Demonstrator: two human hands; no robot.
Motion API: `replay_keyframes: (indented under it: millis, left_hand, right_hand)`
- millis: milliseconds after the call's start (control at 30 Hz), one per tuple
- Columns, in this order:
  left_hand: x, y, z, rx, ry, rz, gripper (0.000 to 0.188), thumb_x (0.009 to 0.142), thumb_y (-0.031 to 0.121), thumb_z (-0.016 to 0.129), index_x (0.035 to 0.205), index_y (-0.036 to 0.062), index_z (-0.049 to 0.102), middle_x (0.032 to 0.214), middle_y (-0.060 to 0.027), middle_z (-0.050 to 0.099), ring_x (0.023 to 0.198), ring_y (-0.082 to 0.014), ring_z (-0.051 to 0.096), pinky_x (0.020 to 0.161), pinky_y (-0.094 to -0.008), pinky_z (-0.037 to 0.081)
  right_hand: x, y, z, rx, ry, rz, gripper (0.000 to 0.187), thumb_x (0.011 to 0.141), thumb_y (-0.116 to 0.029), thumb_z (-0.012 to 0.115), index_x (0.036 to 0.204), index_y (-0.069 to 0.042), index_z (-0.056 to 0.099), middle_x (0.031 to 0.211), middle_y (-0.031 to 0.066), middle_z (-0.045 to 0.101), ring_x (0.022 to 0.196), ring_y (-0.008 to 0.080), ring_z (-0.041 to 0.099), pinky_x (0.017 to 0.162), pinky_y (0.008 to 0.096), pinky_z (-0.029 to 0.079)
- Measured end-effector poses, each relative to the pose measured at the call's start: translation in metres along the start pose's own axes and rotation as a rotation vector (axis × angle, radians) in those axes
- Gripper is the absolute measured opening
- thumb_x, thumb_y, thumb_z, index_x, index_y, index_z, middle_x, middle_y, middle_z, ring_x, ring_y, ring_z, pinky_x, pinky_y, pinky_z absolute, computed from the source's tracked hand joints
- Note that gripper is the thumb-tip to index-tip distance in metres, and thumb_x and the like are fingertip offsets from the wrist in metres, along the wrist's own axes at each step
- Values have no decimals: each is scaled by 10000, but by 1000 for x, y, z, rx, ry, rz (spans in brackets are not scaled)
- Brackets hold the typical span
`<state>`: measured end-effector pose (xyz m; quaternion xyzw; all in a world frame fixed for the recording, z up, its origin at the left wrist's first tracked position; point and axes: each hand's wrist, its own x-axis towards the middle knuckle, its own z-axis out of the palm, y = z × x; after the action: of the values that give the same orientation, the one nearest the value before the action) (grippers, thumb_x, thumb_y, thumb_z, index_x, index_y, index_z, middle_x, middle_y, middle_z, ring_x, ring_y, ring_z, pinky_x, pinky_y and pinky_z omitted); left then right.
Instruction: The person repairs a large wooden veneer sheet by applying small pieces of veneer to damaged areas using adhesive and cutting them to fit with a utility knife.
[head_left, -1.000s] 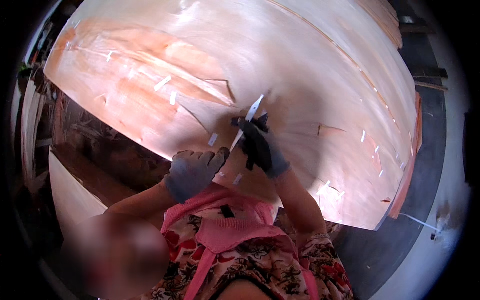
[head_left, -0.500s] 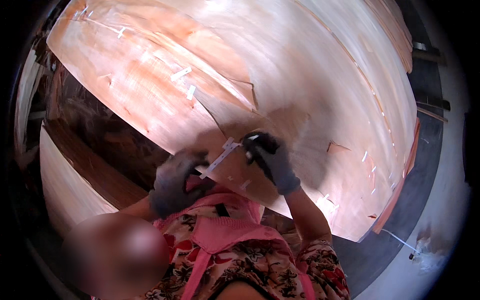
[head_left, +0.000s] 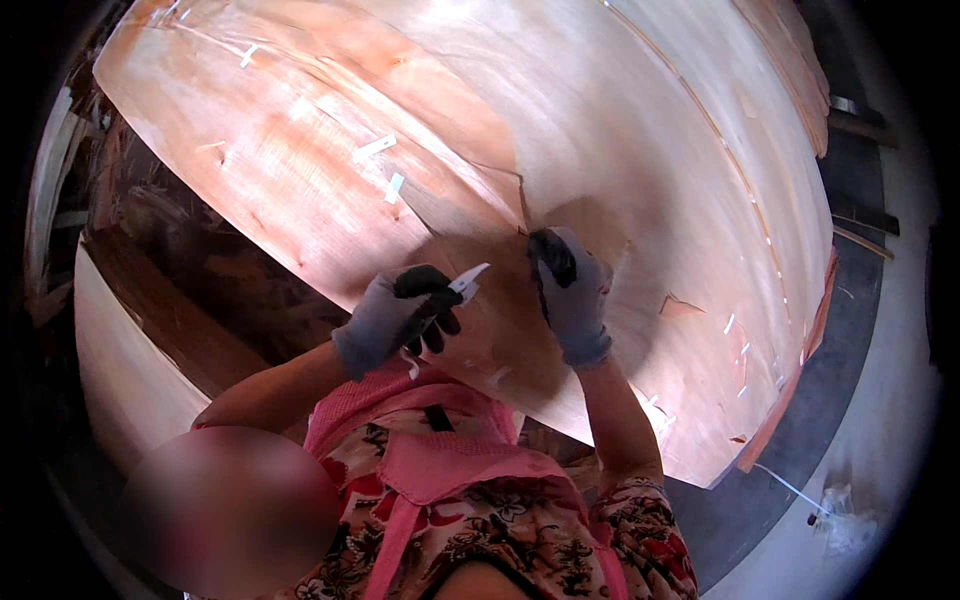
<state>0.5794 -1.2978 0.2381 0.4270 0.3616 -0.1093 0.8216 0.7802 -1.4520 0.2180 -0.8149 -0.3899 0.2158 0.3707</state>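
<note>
A large thin wood veneer sheet (head_left: 290, 120) lies spread in front of me, with a dark split running across it between my hands. My left hand (head_left: 400, 312), in a grey glove with black fingertips, pinches a white tape strip (head_left: 468, 282) above the near edge. One end of the strip sticks up past the fingers, and another white end hangs below the hand. To the right, my right hand (head_left: 572, 290), gloved the same way, is closed over the sheet by the split's far end. Whatever it may hold is hidden in the fingers.
Short white tape pieces (head_left: 375, 148) cross cracks in the sheet. A ragged flap (head_left: 682, 305) lifts right of my right hand. Left of the sheet's edge is a dark gap with wood scraps (head_left: 240, 285) and another veneer piece (head_left: 130, 370). Grey floor (head_left: 800, 500) shows at right.
The white tape strip has come off the sheet and is now in my left hand, which has moved up and right. My right hand has shifted right and upward. The sheet has shifted slightly.
</note>
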Motion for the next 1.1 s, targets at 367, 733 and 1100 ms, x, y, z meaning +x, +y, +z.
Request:
replay_keyframes:
  millis: [367, 733, 1100]
  left_hand:
    - [53, 31, 6, 94, -15, 219, 377, 991, 209, 563, 1326, 36, 554, 829, -129, 719, 498, -140, 610, 378, -223, 438]
    - [86, 24, 17, 98, -67, 228, 503, 938, 52, 591, 1419, 36, 442, 1208, -107, 633, 779, -177, 684, 511, -294, 589]
    - [58, 33, 17, 641, 96, 286, 182, 946, 142, 564, 1022, 2, 653, 766, -109, 687, 514, -161, 621, 431, -307, 505]
  right_hand:
    - [-4, 17, -2, -655, 36, -388, 414, 785, -189, 651, 1197, -163, 660, 995, 98, 627, 774, 316, 652, 666, 433, 527]
    - [-10, 16, -8, -664, 22, -374, 472, 828, -290, 617, 1278, -148, 601, 1322, 131, 561, 1183, 330, 557, 874, 470, 480]
    - [-6, 25, 17, -862, -119, -431, 653, 813, -326, 654, 1422, -152, 497, 1506, 94, 426, 1444, 320, 321, 1019, 522, 348]
